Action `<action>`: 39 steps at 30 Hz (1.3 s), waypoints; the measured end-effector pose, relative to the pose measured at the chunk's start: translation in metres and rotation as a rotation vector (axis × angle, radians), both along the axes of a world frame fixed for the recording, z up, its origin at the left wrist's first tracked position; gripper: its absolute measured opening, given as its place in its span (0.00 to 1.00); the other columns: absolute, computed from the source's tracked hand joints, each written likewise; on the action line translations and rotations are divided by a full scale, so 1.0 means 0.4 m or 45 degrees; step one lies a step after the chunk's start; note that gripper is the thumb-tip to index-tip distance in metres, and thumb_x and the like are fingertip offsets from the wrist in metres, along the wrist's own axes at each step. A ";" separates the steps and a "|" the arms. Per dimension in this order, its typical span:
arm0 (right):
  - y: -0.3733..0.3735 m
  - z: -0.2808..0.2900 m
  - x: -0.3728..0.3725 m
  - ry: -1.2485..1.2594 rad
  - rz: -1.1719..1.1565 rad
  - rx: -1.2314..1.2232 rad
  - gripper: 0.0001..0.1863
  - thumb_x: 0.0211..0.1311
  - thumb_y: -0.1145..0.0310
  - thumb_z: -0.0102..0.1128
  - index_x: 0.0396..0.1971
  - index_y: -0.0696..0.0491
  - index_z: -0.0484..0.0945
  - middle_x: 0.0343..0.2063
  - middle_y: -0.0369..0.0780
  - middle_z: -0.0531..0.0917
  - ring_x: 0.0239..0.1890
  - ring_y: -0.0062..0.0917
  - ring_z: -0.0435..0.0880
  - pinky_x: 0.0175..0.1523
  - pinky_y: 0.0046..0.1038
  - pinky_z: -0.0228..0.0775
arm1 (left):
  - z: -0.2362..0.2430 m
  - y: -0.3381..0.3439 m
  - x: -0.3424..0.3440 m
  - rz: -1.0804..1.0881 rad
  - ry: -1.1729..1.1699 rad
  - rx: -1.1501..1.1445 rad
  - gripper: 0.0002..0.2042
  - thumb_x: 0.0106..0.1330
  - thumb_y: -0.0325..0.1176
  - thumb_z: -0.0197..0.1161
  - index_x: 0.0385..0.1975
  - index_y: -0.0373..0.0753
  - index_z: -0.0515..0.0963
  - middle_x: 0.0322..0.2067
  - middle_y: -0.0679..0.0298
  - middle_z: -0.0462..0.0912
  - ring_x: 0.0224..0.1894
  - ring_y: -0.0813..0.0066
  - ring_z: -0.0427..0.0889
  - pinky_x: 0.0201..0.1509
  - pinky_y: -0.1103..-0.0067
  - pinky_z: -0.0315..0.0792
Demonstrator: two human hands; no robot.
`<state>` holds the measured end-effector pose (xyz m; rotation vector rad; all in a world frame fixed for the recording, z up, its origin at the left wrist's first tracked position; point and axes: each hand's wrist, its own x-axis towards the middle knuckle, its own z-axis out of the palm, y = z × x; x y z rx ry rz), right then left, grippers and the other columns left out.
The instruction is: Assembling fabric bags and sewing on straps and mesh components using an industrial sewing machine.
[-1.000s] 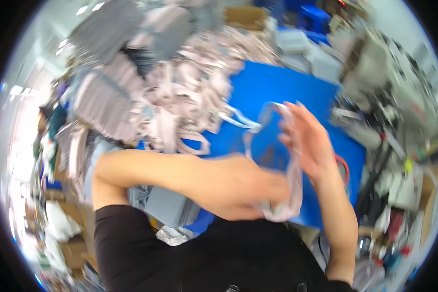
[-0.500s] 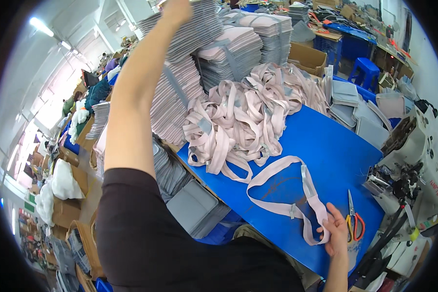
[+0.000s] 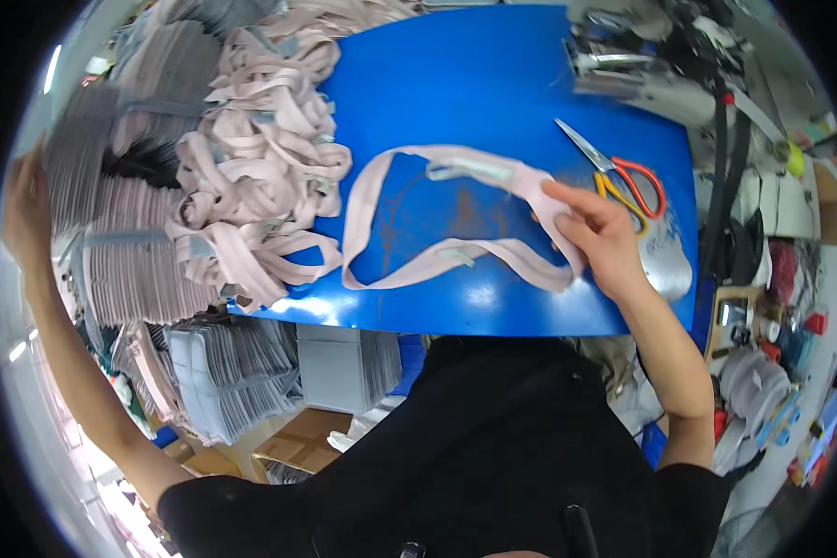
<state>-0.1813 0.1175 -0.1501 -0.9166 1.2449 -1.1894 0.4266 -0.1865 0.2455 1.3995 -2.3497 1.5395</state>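
A pale pink fabric strap [image 3: 363, 205], joined in a loop with small grey patches, lies on the blue table [image 3: 456, 74]. My right hand [image 3: 591, 228] pinches its right end between thumb and fingers. Just beyond that hand are scissors [image 3: 605, 164] with one red and one yellow handle, blades pointing away to the left. At the far left edge, my left arm is stretched out, and my left hand [image 3: 28, 209] is beside a tall stack of pink and grey panels [image 3: 74, 172]. Its fingers are too small and blurred to read.
Many similar straps [image 3: 270, 139] are heaped along the table's left side. Another banded stack of panels [image 3: 144, 265] stands beyond them. Machine parts [image 3: 614, 70] occupy the far right corner. Below the table edge are grey panels [image 3: 335, 367] and a cardboard box [image 3: 307, 437].
The view has swung round toward the right and down, so the table appears squarer. My left arm still reaches to the stacks. My right hand stays at the strap's end, now gripping it more closely.
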 end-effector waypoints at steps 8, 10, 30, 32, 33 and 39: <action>-0.018 0.003 0.005 -0.126 -0.062 -0.099 0.18 0.74 0.82 0.56 0.59 0.56 0.85 0.53 0.42 0.87 0.49 0.21 0.90 0.46 0.19 0.82 | -0.446 0.463 -0.507 -0.982 0.335 0.668 0.14 0.58 0.21 0.78 0.43 0.28 0.83 0.46 0.50 0.89 0.49 0.48 0.90 0.57 0.55 0.86; -0.035 0.003 -0.004 0.025 -0.117 -0.113 0.16 0.76 0.77 0.57 0.59 0.56 0.85 0.56 0.42 0.86 0.49 0.23 0.88 0.52 0.20 0.80 | -0.470 0.480 -0.564 -1.198 0.307 0.815 0.12 0.56 0.18 0.78 0.38 0.28 0.84 0.43 0.51 0.87 0.49 0.47 0.90 0.58 0.50 0.85; -0.020 0.087 0.144 0.633 -0.007 -0.731 0.07 0.65 0.68 0.70 0.40 0.52 0.87 0.41 0.38 0.88 0.38 0.37 0.88 0.44 0.36 0.81 | -0.568 0.411 -0.959 -1.112 0.030 1.644 0.16 0.59 0.32 0.74 0.44 0.37 0.78 0.70 0.50 0.74 0.74 0.46 0.69 0.77 0.55 0.66; -0.013 0.092 0.139 0.715 0.032 -0.820 0.05 0.64 0.68 0.70 0.38 0.50 0.87 0.40 0.36 0.88 0.42 0.34 0.87 0.44 0.35 0.80 | -0.556 0.388 -0.996 -1.200 0.118 1.812 0.14 0.60 0.31 0.74 0.38 0.36 0.74 0.55 0.52 0.84 0.64 0.46 0.80 0.66 0.58 0.74; -0.007 0.093 0.133 0.720 0.046 -0.835 0.05 0.64 0.68 0.70 0.38 0.49 0.87 0.40 0.36 0.87 0.44 0.33 0.87 0.45 0.35 0.80 | -0.544 0.376 -1.007 -1.002 0.007 2.006 0.14 0.61 0.32 0.74 0.37 0.37 0.74 0.48 0.53 0.84 0.56 0.47 0.82 0.58 0.58 0.75; 0.005 0.075 0.106 0.727 -0.072 -0.843 0.04 0.65 0.69 0.70 0.37 0.52 0.86 0.43 0.41 0.87 0.42 0.36 0.88 0.45 0.35 0.80 | -0.515 0.386 -1.018 -0.828 -0.018 1.885 0.10 0.70 0.37 0.66 0.37 0.42 0.72 0.27 0.54 0.79 0.35 0.48 0.81 0.35 0.58 0.69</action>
